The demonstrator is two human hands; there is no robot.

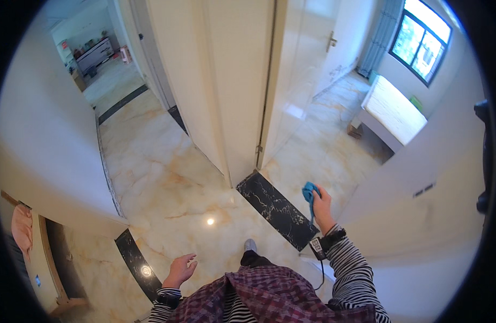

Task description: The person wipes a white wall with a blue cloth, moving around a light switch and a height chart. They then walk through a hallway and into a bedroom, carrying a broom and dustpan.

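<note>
My right hand (323, 207) is closed around a crumpled blue cloth (310, 191), with a strip of it hanging below the fingers. It is above the black marbled threshold strip (277, 208) of the doorway on the right. My left hand (181, 269) holds nothing, its fingers apart, over the glossy marble-patterned floor (207, 242) near another dark threshold strip (137, 258). Both wrists wear dark straps, and a small device with a cable hangs at the right one. One grey shoe (250, 245) shows between my hands.
A white door (300, 60) stands ajar into a room with a window (421, 40) and a bed with a pale mattress (393, 109). A hallway leads to a cabinet (95, 54) at the upper left. At the lower left, pink fabric (22, 230) hangs over a wood-edged piece of furniture.
</note>
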